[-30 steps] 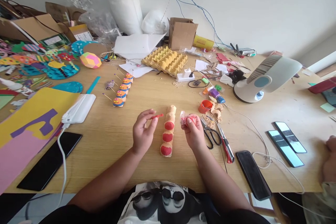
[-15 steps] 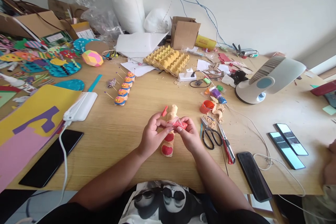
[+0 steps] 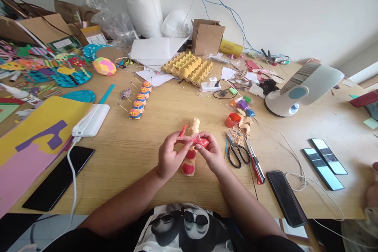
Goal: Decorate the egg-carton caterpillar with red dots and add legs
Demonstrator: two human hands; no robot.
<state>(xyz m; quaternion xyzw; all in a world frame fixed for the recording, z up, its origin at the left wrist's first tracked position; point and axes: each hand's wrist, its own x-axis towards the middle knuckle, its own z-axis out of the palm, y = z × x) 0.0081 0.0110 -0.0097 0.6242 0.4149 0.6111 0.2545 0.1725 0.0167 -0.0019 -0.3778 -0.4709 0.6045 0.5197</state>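
Above the middle of the table, my left hand [image 3: 171,156] and my right hand [image 3: 212,154] pinch a small clear plastic packet of red modelling clay [image 3: 202,141] between thumbs and fingers. A slim red piece [image 3: 183,130] sticks up from the fingers of my left hand; its kind is unclear. Beneath my hands lies an egg-carton strip [image 3: 194,124], partly hidden by them. Its far cups are bare and tan, while its near cups carry red patches. Beyond it to the left stands a painted egg-carton caterpillar [image 3: 138,104] in orange and blue, with matchstick-like sticks.
Right of my hands lie scissors [image 3: 236,151], a utility knife [image 3: 255,163], a red cup [image 3: 233,119] and wood shavings. Phones [image 3: 286,197] and a white fan [image 3: 298,90] are farther right. A yellow egg tray [image 3: 189,67] sits behind, and a power bank [image 3: 91,120] lies left.
My left hand has shifted slightly down and left, and the red piece in its fingers has come lower. The clay packet has turned a little between my fingers.
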